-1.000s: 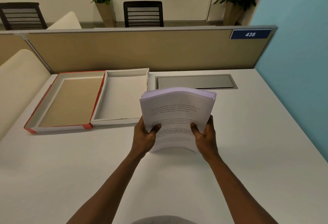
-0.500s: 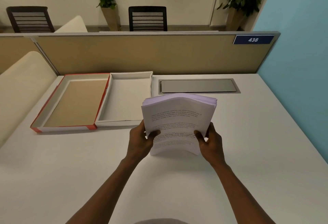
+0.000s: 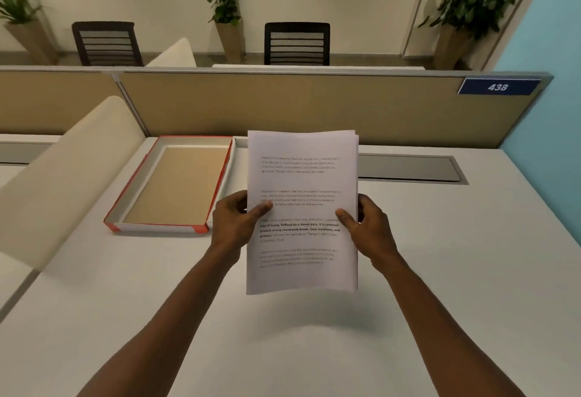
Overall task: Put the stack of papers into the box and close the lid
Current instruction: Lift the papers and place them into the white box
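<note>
A thick stack of printed white papers (image 3: 301, 182) is held upright in the air above the desk, its printed face toward me. My left hand (image 3: 234, 223) grips its left edge and my right hand (image 3: 371, 226) grips its right edge, thumbs on the front page. Behind it to the left lies the red-edged lid (image 3: 132, 204), open side up with a brown inside. The white box beside the lid is almost wholly hidden behind the papers; only a sliver of its rim (image 3: 240, 141) shows.
The white desk (image 3: 456, 255) ends at a tan partition (image 3: 283, 104) with a "438" sign (image 3: 498, 86). A grey cable flap (image 3: 408, 168) is set into the desk at the back right. A cream curved divider (image 3: 63, 170) stands at the left, a blue wall on the right.
The papers were tipped up from bent forward to upright and flat, and were lifted higher, now covering the white box. The head view has shifted so the desk items sit further right.
</note>
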`<act>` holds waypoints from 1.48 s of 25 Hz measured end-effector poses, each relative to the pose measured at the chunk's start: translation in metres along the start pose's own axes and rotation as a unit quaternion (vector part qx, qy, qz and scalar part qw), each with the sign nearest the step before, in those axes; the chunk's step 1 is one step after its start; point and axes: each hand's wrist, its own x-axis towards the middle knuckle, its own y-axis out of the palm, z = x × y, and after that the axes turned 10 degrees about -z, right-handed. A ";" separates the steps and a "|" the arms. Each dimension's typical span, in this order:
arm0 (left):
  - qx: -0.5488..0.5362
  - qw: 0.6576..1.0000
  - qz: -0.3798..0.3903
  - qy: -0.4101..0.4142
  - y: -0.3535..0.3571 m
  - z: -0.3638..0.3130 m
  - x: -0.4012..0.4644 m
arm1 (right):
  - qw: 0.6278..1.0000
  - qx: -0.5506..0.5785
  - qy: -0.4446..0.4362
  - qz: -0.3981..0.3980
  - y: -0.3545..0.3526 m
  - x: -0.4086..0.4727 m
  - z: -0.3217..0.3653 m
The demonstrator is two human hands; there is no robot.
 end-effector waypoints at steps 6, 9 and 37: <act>0.072 0.991 0.019 -0.112 -0.026 -0.006 0.076 | 0.988 0.024 0.133 0.080 0.066 0.059 0.028; 0.117 0.986 0.023 -0.114 -0.026 -0.006 0.119 | 0.982 0.018 0.170 0.078 0.097 0.092 0.036; 0.289 0.955 -0.011 -0.057 0.037 0.100 0.266 | 0.955 -0.270 0.121 -0.018 0.239 0.196 -0.020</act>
